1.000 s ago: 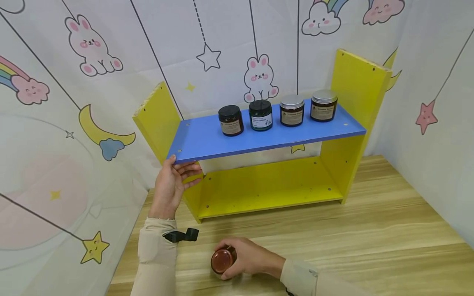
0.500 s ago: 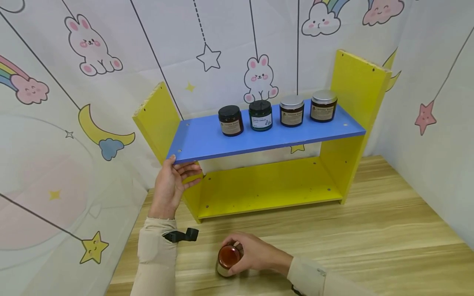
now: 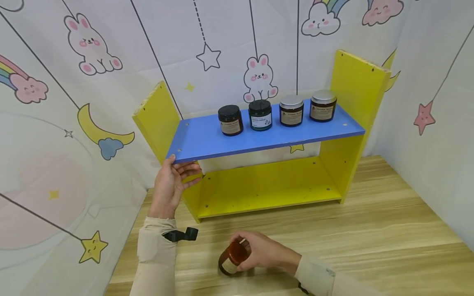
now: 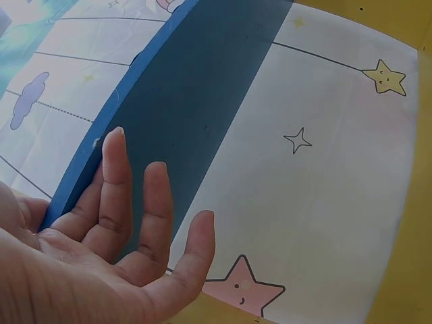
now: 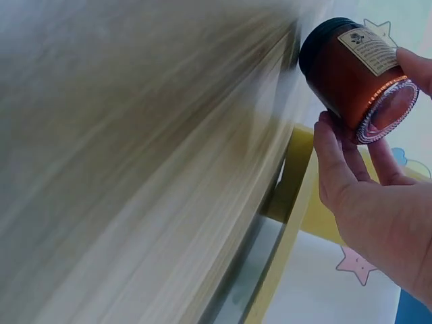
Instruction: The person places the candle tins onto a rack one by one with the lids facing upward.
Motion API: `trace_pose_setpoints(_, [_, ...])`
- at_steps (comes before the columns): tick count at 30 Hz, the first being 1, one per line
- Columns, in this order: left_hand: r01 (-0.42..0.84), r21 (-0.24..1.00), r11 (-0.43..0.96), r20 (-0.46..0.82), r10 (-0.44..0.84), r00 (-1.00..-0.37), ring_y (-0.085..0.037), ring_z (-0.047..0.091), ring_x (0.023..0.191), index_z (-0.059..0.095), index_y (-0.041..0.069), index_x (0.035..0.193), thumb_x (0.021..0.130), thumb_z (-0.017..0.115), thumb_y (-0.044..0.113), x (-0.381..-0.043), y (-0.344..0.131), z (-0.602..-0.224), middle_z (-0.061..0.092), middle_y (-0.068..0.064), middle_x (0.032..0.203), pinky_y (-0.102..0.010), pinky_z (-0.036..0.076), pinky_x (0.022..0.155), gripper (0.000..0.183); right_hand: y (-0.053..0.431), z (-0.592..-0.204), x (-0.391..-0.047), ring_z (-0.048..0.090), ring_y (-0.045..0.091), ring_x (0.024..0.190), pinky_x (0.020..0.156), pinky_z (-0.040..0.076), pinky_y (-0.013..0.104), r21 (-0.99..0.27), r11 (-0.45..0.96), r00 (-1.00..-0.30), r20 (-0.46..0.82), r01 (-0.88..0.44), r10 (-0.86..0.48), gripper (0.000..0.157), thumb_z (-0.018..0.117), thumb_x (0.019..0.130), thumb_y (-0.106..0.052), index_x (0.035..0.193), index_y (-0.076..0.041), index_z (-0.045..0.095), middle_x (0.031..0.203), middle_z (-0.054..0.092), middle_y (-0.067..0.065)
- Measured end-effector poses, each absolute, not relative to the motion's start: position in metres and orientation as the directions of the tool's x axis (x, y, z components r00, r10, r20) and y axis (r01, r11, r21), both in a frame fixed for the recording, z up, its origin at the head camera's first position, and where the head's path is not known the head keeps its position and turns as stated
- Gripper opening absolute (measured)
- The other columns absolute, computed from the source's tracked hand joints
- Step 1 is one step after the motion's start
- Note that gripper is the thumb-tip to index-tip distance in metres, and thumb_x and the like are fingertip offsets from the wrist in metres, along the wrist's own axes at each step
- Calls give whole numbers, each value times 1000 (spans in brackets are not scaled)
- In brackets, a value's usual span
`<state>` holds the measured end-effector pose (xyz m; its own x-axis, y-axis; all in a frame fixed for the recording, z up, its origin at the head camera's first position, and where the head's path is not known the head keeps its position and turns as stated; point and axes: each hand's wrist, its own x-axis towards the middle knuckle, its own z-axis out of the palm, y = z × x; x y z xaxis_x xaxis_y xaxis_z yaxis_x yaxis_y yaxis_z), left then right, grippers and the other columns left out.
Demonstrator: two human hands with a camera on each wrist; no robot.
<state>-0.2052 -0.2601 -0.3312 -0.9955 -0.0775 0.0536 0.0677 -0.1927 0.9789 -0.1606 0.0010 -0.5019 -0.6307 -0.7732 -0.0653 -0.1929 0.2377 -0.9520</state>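
My right hand (image 3: 264,251) grips an amber glass candle jar (image 3: 230,263) low over the table, thumb on one side and fingers on the other. The jar is tilted over, its glass base facing up and to the right. In the right wrist view its dark lid (image 5: 324,44) points away from the palm, and a pale label (image 5: 368,50) shows near the thumb. At the left front corner of the blue shelf board (image 3: 200,144), my left hand (image 3: 168,187) pinches the edge, thumb on top. Its other fingers (image 4: 156,216) spread loosely underneath.
Several lidded candle jars (image 3: 260,116) stand in a row on the blue board, with black or silver lids. Yellow side panels (image 3: 359,90) rise at both ends, above a yellow bottom board (image 3: 266,187). The unit stands on a wood-grain table (image 3: 389,230) before a cartoon-printed backdrop.
My right hand has moved a little to the right with the candle jar. The jar has tipped further, its base swinging right and its label coming into sight. My left hand stays put.
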Motion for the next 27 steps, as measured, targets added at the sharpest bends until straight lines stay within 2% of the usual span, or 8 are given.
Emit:
trace_pose_setpoints(7, [66,979,-191,51,-81,-995,-21,69,90,64,6,113,112,23,42,-205,-260,-331,75,0,89,-51,50,96,55,9,-504,-164,65,10,105,85,54,26,-964,209,-592,-72,-166,-803,55,85,79,-5,125,-17,57,115,64,-6])
trace_pose_setpoints(14, [61,981,-185,47,-79,-996,-22,69,91,62,5,117,112,22,42,-205,-260,-332,75,0,89,-51,49,96,55,14,-503,-165,64,10,108,90,52,27,-951,244,-572,-95,-189,-815,66,85,78,-1,135,-14,55,121,63,-5])
trace_pose_setpoints(18, [61,982,-181,47,-79,-996,-22,69,92,62,5,117,112,23,43,-205,-261,-332,75,1,89,-51,49,96,55,16,-502,-163,61,8,110,96,50,30,-928,294,-578,-114,-228,-808,75,86,76,-1,141,-19,53,125,58,-8])
trace_pose_setpoints(23, [63,980,-187,48,-79,-996,-22,69,91,62,5,116,112,23,43,-205,-260,-331,75,0,89,-50,50,96,55,18,-504,-164,57,7,108,96,48,31,-901,320,-574,-103,-292,-813,81,87,75,-4,145,-22,51,126,56,-8])
trace_pose_setpoints(27, [62,979,-193,48,-78,-996,-22,69,91,64,5,115,112,24,43,-206,-260,-331,76,0,89,-51,50,97,55,17,-505,-166,60,8,105,93,49,31,-928,303,-568,-132,-218,-813,75,86,80,-10,145,-20,51,125,57,-5])
